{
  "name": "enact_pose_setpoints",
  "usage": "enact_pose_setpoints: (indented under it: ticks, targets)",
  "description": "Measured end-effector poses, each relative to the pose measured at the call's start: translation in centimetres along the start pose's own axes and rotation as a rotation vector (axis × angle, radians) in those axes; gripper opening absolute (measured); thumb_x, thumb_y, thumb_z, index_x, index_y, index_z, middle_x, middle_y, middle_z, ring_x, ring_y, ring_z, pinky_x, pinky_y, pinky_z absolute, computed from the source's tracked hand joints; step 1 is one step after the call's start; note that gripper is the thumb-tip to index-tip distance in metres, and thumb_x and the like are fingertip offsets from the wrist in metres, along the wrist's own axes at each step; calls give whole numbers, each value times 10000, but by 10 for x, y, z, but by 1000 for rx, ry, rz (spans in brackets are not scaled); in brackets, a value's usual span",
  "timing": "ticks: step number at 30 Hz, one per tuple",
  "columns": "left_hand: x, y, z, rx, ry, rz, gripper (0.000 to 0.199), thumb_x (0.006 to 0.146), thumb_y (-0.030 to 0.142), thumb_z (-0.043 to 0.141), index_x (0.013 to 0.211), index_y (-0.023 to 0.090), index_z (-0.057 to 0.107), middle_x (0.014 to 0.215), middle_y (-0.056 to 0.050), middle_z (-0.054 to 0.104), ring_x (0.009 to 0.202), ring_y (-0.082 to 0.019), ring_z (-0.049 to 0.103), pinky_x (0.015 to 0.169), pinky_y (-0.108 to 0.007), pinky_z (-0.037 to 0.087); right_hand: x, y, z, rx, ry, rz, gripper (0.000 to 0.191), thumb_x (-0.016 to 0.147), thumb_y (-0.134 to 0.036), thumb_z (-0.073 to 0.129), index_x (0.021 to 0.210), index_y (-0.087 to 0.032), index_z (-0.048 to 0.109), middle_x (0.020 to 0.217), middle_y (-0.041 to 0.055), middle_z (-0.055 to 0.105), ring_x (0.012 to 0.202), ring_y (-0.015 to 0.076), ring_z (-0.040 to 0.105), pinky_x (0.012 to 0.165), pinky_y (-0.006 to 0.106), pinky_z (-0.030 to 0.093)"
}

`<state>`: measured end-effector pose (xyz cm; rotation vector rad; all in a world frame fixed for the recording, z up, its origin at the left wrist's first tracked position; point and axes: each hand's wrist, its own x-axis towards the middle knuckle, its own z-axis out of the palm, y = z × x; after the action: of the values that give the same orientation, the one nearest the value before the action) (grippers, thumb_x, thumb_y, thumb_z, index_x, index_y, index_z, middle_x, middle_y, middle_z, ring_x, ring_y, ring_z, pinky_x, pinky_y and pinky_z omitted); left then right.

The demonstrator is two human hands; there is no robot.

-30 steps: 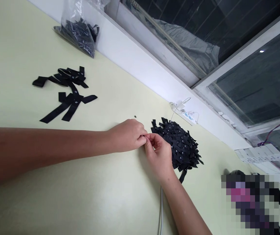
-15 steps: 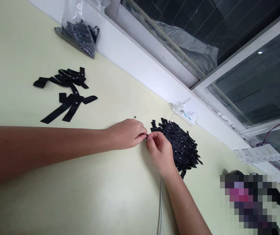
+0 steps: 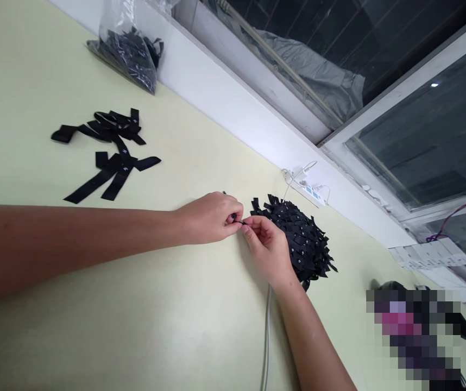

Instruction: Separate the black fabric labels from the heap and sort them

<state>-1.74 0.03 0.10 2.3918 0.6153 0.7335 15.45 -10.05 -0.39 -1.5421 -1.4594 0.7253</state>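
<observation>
My left hand [image 3: 211, 219] is closed, its fingers pinching a small black ribbon piece [image 3: 236, 219]. My right hand [image 3: 268, 247] meets it from the right, thumb and forefinger pinched on the other end of the same piece. Just behind my right hand lies a large heap of black ribbon pieces [image 3: 304, 236] with small white marks. Further left, beyond my left forearm, several loose black ribbons [image 3: 121, 157] lie on the pale table [image 3: 155, 315].
A clear plastic bag [image 3: 129, 54] of black pieces stands at the table's back edge. A white power strip [image 3: 308, 190] with cables sits by the wall. A grey cable [image 3: 267, 336] runs beside my right forearm. Blurred dark and pink items [image 3: 412, 331] lie at the right.
The view has shifted slightly. More of the black piece now shows at my left fingers, with a small dark loop or end visible there. Both hands keep their pinch.
</observation>
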Motion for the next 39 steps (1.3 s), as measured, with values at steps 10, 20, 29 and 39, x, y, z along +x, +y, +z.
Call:
enact_pose_setpoints:
  ticks: [10,20,29,39]
  targets:
    - [-1,0,1,-11,24,34,86,841,190,565,797,170,636,785,-12,637,697,-137,553,637,-278,382,-3,-12,-6,-349,74,-112,124,935,-285,598,963,-207,690,885,27,700,723,157,601,684,301,476]
    - [-1,-5,1,-121,119,94,276,985,211,492,1109,186,737,1028,-46,755,927,-165,687,816,-289,502,-2,-12,-9,-209,116,-19,145,919,-356,633,920,-214,660,804,7,645,653,134,523,587,263,409]
    - [-1,-5,1,-204,135,61,208,962,252,559,1062,212,736,974,-17,764,855,-140,694,757,-257,502,-1,-10,-8,-73,132,52,231,908,-426,647,928,-197,662,762,-1,599,634,129,478,575,263,391]
    - [-1,-5,1,-241,88,27,193,947,283,551,1052,203,692,930,-28,735,799,-148,655,677,-264,466,0,-13,-9,-41,198,55,287,881,-477,685,906,-192,673,758,8,608,633,136,493,566,263,412]
